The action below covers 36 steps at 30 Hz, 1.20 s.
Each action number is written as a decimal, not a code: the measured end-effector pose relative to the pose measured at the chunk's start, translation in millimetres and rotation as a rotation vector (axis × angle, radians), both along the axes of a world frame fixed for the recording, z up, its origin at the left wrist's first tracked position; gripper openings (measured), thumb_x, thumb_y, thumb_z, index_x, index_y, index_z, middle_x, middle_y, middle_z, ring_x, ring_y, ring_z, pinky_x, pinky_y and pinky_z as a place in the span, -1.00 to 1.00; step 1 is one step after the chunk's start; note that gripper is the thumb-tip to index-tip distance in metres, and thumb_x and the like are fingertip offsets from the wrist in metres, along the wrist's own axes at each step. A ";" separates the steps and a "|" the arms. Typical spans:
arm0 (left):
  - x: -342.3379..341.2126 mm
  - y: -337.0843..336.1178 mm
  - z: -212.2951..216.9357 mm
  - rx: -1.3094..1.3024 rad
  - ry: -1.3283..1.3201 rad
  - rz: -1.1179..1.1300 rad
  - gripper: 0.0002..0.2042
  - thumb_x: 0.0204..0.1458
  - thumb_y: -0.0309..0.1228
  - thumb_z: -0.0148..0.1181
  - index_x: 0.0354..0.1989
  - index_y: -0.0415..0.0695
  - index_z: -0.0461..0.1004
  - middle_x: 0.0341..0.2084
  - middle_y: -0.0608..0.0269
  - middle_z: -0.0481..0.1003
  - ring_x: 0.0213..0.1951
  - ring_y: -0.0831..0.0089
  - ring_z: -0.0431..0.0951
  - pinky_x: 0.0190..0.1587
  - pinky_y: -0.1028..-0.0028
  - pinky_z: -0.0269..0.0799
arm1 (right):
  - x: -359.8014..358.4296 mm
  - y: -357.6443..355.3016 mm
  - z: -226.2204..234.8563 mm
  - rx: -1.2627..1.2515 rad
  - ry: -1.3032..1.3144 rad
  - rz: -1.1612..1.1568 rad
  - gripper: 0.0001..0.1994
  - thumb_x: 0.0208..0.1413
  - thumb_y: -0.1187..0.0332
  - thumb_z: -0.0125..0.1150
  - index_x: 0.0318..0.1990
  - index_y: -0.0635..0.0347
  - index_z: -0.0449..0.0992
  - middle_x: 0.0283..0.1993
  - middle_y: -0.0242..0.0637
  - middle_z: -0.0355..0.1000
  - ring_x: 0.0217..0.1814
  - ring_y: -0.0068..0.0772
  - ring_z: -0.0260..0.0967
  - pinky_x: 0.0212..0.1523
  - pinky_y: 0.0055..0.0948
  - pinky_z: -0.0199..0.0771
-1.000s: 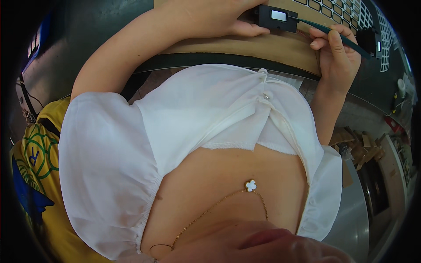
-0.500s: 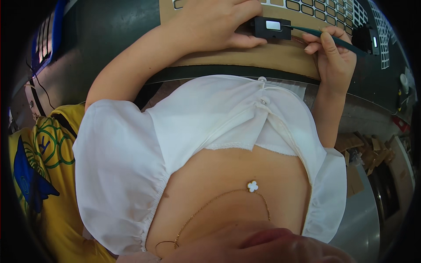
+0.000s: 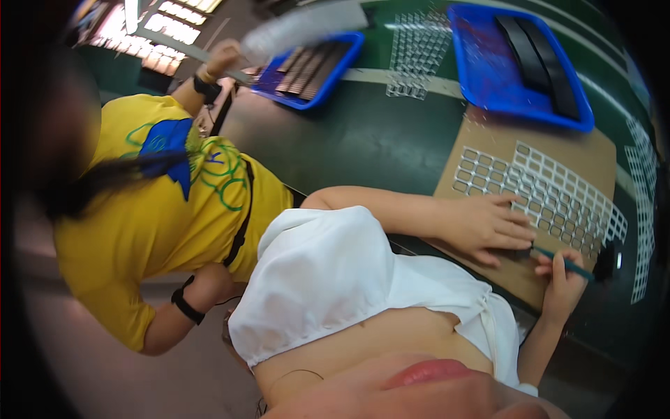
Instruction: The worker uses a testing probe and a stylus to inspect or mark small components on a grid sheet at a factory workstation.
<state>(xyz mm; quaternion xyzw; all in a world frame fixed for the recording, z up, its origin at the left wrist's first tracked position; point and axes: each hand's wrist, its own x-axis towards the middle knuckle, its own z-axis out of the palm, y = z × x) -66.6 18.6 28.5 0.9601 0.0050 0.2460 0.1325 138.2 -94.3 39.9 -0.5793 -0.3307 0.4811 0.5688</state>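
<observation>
Between the bent fingers and thumb of the right hand (image 3: 562, 285), a dark green, slim, pointed hand tool (image 3: 576, 268) is gripped near its middle, with no gap seen around it. The tool is poised over the near right part of the brown cardboard sheet (image 3: 592, 148). Its tip is pointed leftward and slightly away from the body, its blunt end rightward and slightly toward it; its long axis is thus laid on a shallow diagonal.

The tip is brought just beside the fingers of the left hand (image 3: 469, 225), which are spread a little, palm down, across the cardboard and the border of a white, open-celled grid sheet (image 3: 548, 199). Whether anything is held beneath them cannot be made out. The step in hand is judged to be fine work with the tip at the left fingertips; for the next move, a steady right grip and a firm left hold seem to be called for.

By the tool's blunt end, a black, box-like object with a small bright patch (image 3: 606, 264) is seen. Farther out, a blue plastic tray with dark curved strips (image 3: 460, 66) is set at the cardboard's far edge, on the dark green desk (image 3: 342, 153). At left, a person in a yellow shirt (image 3: 132, 244) is seen.
</observation>
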 end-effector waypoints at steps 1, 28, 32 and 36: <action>2.8 -2.0 4.3 0.010 -0.003 0.000 -0.54 -0.16 -0.15 0.07 -0.07 -0.09 0.31 -0.01 0.30 0.28 0.03 0.31 0.26 0.12 0.14 -0.04 | 1.5 -1.2 5.5 0.009 -0.016 -0.003 -0.90 0.02 0.47 -0.02 -0.32 0.27 0.25 -0.50 -0.17 0.40 -0.64 -0.54 0.30 -0.54 -0.75 0.30; -11.4 8.6 -18.3 0.084 -0.078 0.010 -0.54 -0.15 -0.10 0.04 -0.05 -0.04 0.32 -0.02 0.36 0.28 0.05 0.34 0.22 0.11 0.06 -0.08 | -6.0 -4.7 1.3 0.279 -0.205 -0.363 -0.96 0.03 0.47 -0.07 -0.38 0.23 0.28 -0.56 -0.20 0.36 -0.60 -0.53 0.31 -0.56 -0.72 0.28; -11.6 9.2 -18.5 0.084 -0.087 -0.002 -0.53 -0.15 -0.10 0.04 -0.05 -0.05 0.31 -0.02 0.32 0.28 0.06 0.33 0.21 0.11 0.08 -0.08 | -5.3 -4.6 1.7 0.290 -0.218 -0.355 -0.92 0.05 0.43 -0.07 -0.33 0.23 0.30 -0.53 -0.20 0.38 -0.60 -0.53 0.31 -0.54 -0.71 0.30; -12.8 7.0 -11.9 0.058 -0.170 0.078 -0.58 -0.20 -0.13 0.10 -0.19 -0.13 0.37 -0.11 0.24 0.33 -0.01 0.33 0.27 0.10 0.19 -0.01 | -20.6 -2.2 9.4 0.306 -0.236 -0.326 -0.84 0.08 0.37 -0.08 -0.23 0.23 0.32 -0.51 -0.23 0.41 -0.58 -0.52 0.32 -0.46 -0.68 0.33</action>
